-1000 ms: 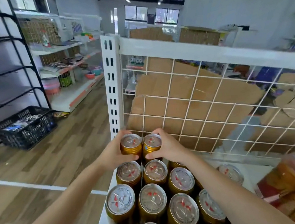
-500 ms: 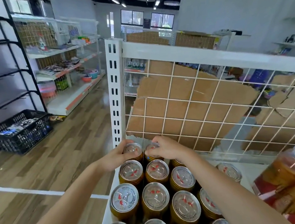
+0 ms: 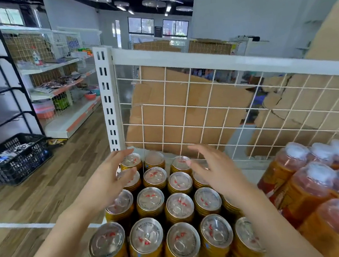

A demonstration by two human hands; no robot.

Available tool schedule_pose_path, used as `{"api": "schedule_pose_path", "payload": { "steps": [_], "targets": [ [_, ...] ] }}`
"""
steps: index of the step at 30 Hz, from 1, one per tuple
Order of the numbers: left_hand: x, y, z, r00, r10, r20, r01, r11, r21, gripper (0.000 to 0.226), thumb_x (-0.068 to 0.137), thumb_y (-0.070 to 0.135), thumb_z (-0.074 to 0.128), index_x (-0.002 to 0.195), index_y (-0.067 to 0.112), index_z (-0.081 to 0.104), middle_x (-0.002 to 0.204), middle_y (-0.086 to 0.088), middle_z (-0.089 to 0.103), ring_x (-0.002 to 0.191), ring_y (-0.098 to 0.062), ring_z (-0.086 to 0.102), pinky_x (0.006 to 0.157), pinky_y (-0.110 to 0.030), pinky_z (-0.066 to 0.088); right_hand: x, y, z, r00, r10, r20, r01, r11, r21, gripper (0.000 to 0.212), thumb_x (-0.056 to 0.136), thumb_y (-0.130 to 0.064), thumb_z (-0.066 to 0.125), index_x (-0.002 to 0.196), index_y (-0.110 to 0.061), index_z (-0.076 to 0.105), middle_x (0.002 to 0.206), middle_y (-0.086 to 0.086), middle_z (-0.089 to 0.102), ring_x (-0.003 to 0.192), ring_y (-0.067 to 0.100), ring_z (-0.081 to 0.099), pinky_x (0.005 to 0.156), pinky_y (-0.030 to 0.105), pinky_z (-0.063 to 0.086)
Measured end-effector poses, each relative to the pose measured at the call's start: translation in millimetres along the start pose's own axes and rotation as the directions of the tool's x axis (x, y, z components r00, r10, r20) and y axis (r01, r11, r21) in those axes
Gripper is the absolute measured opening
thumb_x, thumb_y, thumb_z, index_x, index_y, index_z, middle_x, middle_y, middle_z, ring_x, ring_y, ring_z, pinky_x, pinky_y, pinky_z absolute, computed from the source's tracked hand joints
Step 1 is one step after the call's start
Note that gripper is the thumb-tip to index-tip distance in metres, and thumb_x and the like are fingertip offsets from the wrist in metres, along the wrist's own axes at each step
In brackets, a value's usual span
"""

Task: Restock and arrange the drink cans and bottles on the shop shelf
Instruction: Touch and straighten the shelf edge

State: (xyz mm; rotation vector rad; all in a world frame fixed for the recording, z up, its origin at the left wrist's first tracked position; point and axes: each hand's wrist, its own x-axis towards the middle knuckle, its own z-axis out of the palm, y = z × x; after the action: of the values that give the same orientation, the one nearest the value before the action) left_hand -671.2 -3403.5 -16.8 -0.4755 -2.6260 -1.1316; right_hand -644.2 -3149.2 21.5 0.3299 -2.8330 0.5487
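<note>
Squaring up the back rows is, by my reckoning, the step in hand.

- Left hand (image 3: 108,187): centre-left of frame, fingers spread and slack, holding nothing, over the leftmost cans (image 3: 150,200); contact cannot be told.
- Right hand (image 3: 220,175): centre, likewise loose and empty, over the right-hand columns.
- Cans: gold, silver tops, upright in close rows on the shelf (image 3: 248,172), lower centre; back row near the wire grid (image 3: 191,104).
- Bottles (image 3: 311,189): lower right, just beside the cans.
- Method advised: I press both flat palms inward on the outer columns, low on the sides, so none tips.
</note>
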Motion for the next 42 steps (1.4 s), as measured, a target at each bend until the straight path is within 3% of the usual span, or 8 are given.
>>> {"api": "schedule_pose_path", "payload": {
  "steps": [5, 10, 17, 20, 22, 28, 36, 42],
  "targets": [
    [-47.3, 41.2, 11.7, 0.987, 0.12, -0.103, -0.109, 0.988, 0.105, 0.043, 0.089, 0.042, 0.049, 0.13, 0.03, 0.049, 0.128, 0.013, 0.049, 0.116, -0.009, 0.048, 0.089, -0.031, 0.043, -79.7, 34.3, -37.8, 0.991, 0.001, -0.131, -0.005, 1.0, -0.03, 0.052, 0.091, -0.056, 0.038, 0.136, -0.03, 0.041, 0.136, -0.006, 0.049, 0.118, 0.018, 0.051, 0.1, 0.035, 0.037],
    [-96.7, 93.8, 43.0, 0.968, 0.247, -0.031, -0.244, 0.966, 0.081, 0.047, 0.085, 0.046, 0.04, 0.125, 0.025, 0.055, 0.123, 0.018, 0.052, 0.114, 0.004, 0.043, 0.094, -0.002, 0.026, -176.7, 75.1, -72.2, 0.959, 0.034, -0.28, -0.048, 0.998, -0.045, 0.049, 0.085, -0.048, 0.04, 0.125, -0.024, 0.052, 0.112, -0.002, 0.061, 0.095, 0.016, 0.055, 0.079, 0.027, 0.042],
    [-142.2, 165.5, 106.1, 0.926, 0.37, 0.079, -0.377, 0.919, 0.116, 0.048, 0.087, 0.043, 0.04, 0.122, 0.016, 0.058, 0.126, 0.0, 0.056, 0.113, -0.015, 0.048, 0.089, -0.024, 0.039, -315.0, 119.1, -109.4, 0.912, 0.104, -0.396, -0.155, 0.983, -0.098, 0.043, 0.088, -0.045, 0.042, 0.126, -0.026, 0.048, 0.114, -0.003, 0.06, 0.101, 0.013, 0.051, 0.079, 0.023, 0.041],
    [-153.6, 199.4, 136.3, 0.889, 0.443, 0.118, -0.452, 0.889, 0.067, 0.047, 0.087, 0.041, 0.042, 0.123, 0.015, 0.057, 0.128, 0.004, 0.053, 0.113, -0.013, 0.047, 0.09, -0.018, 0.037, -371.2, 139.1, -121.1, 0.881, 0.207, -0.425, -0.26, 0.963, -0.069, 0.042, 0.085, -0.044, 0.043, 0.123, -0.027, 0.05, 0.112, -0.01, 0.056, 0.095, 0.015, 0.055, 0.078, 0.026, 0.04],
    [-159.3, 222.7, 157.4, 0.851, 0.502, 0.154, -0.507, 0.862, -0.006, 0.048, 0.088, 0.044, 0.043, 0.126, 0.017, 0.054, 0.127, 0.01, 0.048, 0.115, -0.011, 0.046, 0.092, -0.009, 0.032, -407.1, 148.8, -129.0, 0.849, 0.292, -0.441, -0.35, 0.935, -0.054, 0.047, 0.084, -0.047, 0.042, 0.124, -0.023, 0.053, 0.115, -0.01, 0.056, 0.084, 0.012, 0.055, 0.074, 0.027, 0.039],
    [-162.7, 295.9, 223.5, 0.682, 0.671, 0.29, -0.677, 0.73, -0.096, 0.05, 0.091, 0.046, 0.037, 0.127, 0.016, 0.053, 0.13, 0.0, 0.053, 0.109, -0.009, 0.048, 0.094, -0.017, 0.031, -500.6, 169.8, -150.0, 0.707, 0.478, -0.521, -0.6, 0.795, -0.085, 0.05, 0.083, -0.049, 0.041, 0.121, -0.02, 0.056, 0.114, -0.002, 0.061, 0.065, 0.016, 0.05, 0.066, 0.029, 0.037],
    [-158.2, 383.9, 331.7, 0.496, 0.799, 0.34, -0.757, 0.59, -0.282, 0.056, 0.092, 0.056, 0.028, 0.129, 0.022, 0.052, 0.132, 0.009, 0.047, 0.12, -0.008, 0.042, 0.101, -0.023, 0.029, -585.5, 207.7, -178.7, 0.495, 0.623, -0.606, -0.802, 0.595, -0.043, 0.048, 0.082, -0.049, 0.04, 0.12, -0.025, 0.056, 0.114, -0.007, 0.06, 0.1, 0.025, 0.059, 0.076, 0.039, 0.049],
    [-133.0, 455.5, 407.7, 0.423, 0.843, 0.332, -0.77, 0.528, -0.359, 0.049, 0.088, 0.043, 0.039, 0.126, 0.017, 0.056, 0.128, 0.001, 0.054, 0.115, -0.009, 0.044, 0.099, -0.011, 0.021, -604.0, 265.1, -216.6, 0.413, 0.619, -0.668, -0.847, 0.53, -0.032, 0.038, 0.082, -0.049, 0.042, 0.115, -0.032, 0.05, 0.108, -0.009, 0.059, 0.099, 0.016, 0.053, 0.074, 0.034, 0.045]
  ]
}}
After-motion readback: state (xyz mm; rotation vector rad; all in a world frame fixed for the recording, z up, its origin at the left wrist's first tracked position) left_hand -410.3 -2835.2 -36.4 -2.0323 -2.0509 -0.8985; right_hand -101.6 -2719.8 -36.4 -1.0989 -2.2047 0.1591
